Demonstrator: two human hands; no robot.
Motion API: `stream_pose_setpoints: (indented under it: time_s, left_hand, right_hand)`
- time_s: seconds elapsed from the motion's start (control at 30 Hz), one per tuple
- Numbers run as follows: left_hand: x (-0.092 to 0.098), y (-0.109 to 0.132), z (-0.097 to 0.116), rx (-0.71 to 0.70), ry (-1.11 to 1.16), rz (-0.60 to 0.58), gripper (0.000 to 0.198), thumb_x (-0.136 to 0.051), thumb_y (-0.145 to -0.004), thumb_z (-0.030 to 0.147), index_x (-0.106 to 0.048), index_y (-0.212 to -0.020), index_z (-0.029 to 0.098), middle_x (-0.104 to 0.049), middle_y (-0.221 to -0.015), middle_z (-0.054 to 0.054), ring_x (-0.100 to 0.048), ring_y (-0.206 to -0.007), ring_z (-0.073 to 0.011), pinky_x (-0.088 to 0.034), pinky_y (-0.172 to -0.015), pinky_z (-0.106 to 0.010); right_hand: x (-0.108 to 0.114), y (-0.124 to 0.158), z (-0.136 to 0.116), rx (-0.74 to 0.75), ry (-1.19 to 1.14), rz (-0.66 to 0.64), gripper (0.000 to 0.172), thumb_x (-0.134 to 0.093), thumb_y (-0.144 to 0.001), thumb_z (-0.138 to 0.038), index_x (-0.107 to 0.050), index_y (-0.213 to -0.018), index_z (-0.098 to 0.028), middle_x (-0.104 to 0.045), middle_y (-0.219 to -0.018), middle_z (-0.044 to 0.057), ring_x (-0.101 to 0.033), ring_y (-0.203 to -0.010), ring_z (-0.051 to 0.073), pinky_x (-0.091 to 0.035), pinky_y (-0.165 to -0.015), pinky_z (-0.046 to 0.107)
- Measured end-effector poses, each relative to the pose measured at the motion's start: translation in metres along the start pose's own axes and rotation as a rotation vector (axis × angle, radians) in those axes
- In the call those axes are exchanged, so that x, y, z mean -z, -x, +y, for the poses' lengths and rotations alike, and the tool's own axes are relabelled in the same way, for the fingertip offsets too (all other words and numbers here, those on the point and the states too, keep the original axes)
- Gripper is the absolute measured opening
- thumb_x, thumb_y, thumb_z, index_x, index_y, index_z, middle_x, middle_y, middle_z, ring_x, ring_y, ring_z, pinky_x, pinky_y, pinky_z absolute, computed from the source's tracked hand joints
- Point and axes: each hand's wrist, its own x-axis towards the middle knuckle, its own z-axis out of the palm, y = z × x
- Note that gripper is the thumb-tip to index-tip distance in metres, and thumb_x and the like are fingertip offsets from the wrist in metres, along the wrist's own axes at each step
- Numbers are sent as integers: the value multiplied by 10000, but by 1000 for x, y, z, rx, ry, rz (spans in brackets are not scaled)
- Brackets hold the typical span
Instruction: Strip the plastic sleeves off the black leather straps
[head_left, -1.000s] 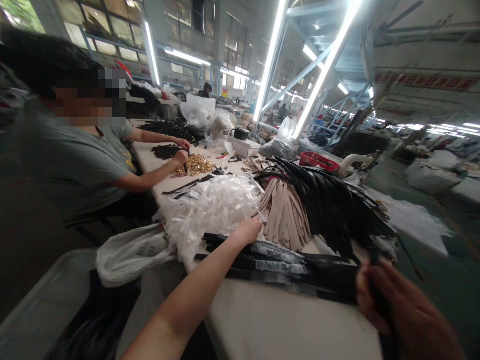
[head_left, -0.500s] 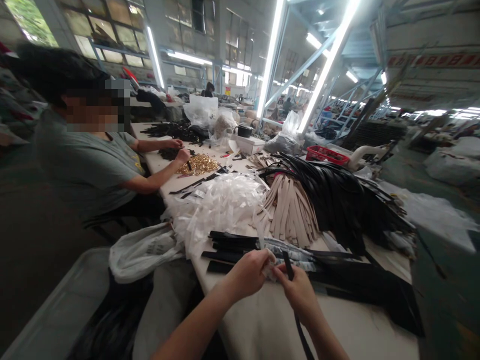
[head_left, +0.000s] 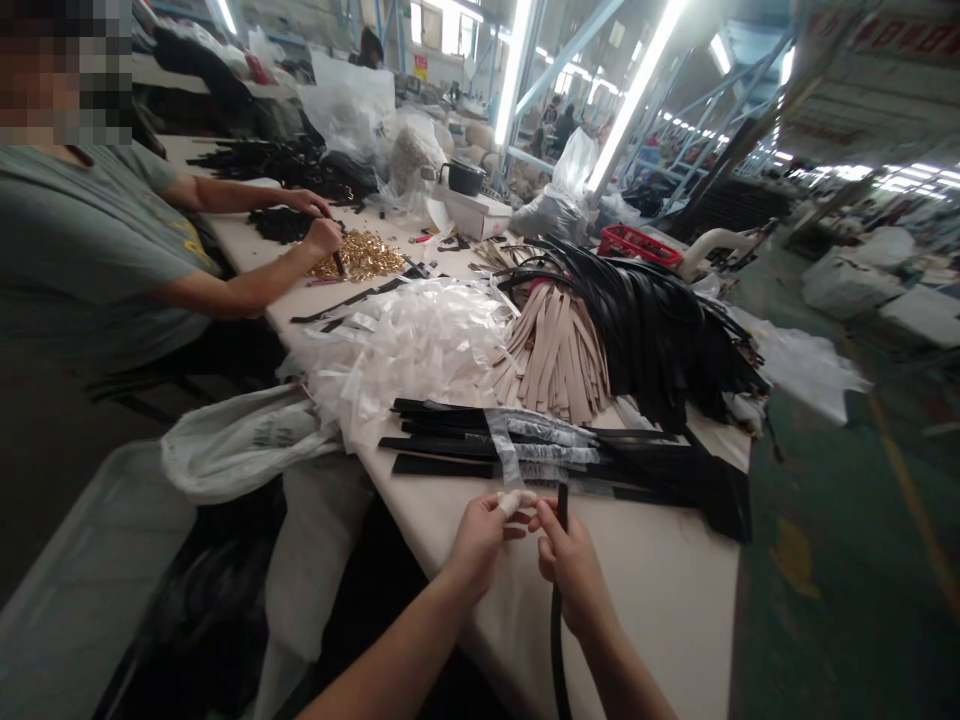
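Over the near part of the table, my left hand (head_left: 480, 535) is pinched on a clear plastic strip (head_left: 504, 450) that stretches up across the black straps behind it. A whitish covering wraps one of its fingers. Close beside it, fingertips almost touching, my right hand (head_left: 566, 560) is closed round a narrow black strap (head_left: 556, 640). The strap's short end stands up above the fingers, and its long part hangs down toward me. Just beyond both hands lies a row of black straps (head_left: 442, 465), partly wrapped in clear film.
A heap of clear plastic strips (head_left: 420, 340) lies beyond, beside beige strips (head_left: 559, 350) and a large black strap bundle (head_left: 667, 330). At left a co-worker (head_left: 82, 250) handles pieces by gold-coloured hardware (head_left: 364, 255). A white bag (head_left: 240, 440) hangs at the table's left edge.
The view has shifted, bringing the co-worker further left. My hands have drawn slightly apart and the black strap is more upright. The clear strip shows more plainly above my left hand.
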Motion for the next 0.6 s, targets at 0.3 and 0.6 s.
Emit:
stream_pose_setpoints:
  time_s: [0.3,0.6]
  left_hand:
    - [-5,-7,10,95,234,73,325,-871,-651,368,-750,-810,112,-727,-854,-97,-608,-599,-102,-421,-461,-170]
    - [-9,8,9,128,96,-96,471,-761,-748,504,-742,-965,86,-688,-662,-67,-541,-387,-103,-344,-319,-192]
  right_hand:
    - [-4,20,11,-130,-130,-258,447,-495,-930,-583,-645,-921,-162,-580,-577,-21,-238,-360,29,-132,-361,183]
    - [-13,6,9,-132,-104,-271,549,-512,-906,-625,-528,-603,-168,-404,-393,-70,-213,-315,25,-121,-340,177]
